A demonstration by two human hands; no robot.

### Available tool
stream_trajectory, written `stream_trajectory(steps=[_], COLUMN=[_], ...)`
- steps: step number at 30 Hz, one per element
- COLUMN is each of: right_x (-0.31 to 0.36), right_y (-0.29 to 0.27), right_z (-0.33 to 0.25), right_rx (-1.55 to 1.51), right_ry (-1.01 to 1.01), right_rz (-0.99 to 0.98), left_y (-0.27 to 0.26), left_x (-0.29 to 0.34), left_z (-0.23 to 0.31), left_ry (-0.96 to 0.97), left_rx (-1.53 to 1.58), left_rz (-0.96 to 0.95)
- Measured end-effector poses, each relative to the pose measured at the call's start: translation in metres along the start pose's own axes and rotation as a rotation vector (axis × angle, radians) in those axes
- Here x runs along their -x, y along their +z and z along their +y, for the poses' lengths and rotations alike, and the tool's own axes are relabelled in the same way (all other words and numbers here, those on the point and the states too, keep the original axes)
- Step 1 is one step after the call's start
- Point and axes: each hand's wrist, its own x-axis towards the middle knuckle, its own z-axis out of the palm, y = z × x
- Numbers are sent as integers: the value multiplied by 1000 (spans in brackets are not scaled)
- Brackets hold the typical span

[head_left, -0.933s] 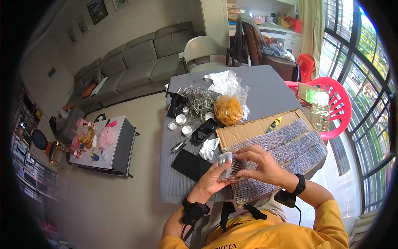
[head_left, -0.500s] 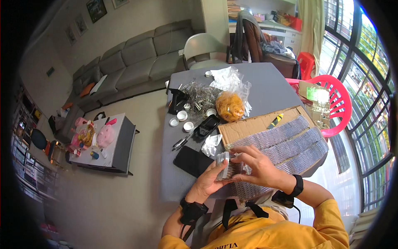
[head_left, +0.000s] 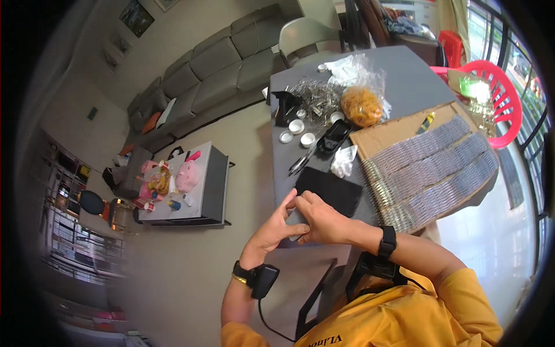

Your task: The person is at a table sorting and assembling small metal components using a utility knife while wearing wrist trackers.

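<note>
Both hands meet at the table's near edge, just below a flat black pad. My left hand [head_left: 272, 228] is closed, thumb toward the right hand and fingers pointing up. My right hand [head_left: 322, 221] curls against it, its fingertips touching the left fingers. Whatever they enclose is mostly hidden behind the fingers; only a greyish patch shows between them. The black pad [head_left: 330, 189] lies right beyond the knuckles. To the right, a cardboard sheet [head_left: 370, 140] carries long rows of small silvery pieces [head_left: 430, 168].
On the grey table [head_left: 404, 69] are a heap of loose thin metal pieces [head_left: 318, 98], a bag of orange-yellow bands [head_left: 362, 107], white round lids [head_left: 307, 139], a black tray [head_left: 333, 136], pens [head_left: 302, 159] and crumpled tissue [head_left: 344, 161]. A pink chair [head_left: 511, 110] stands right.
My view has swung left. Both hands have shifted left, off the board's near corner to the table edge, and closed together; the silvery stack seen between them earlier is now hidden.
</note>
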Motion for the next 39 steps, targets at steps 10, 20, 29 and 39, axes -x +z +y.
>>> stream_trajectory(steps=[10, 20, 29, 39], right_x=[-11, -8, -15, -13], right_y=[46, 75, 79, 76], right_z=[32, 31, 36, 22], right_rx=[4, -525, -534, -418], right_ry=[109, 303, 276, 346], right_rz=[131, 439, 529, 545], left_y=[34, 40, 44, 48], left_x=[-17, -14, -10, -19], left_z=[-59, -61, -55, -55], left_ry=[477, 549, 516, 490], left_rx=[143, 214, 355, 232], left_rz=[817, 880, 784, 929])
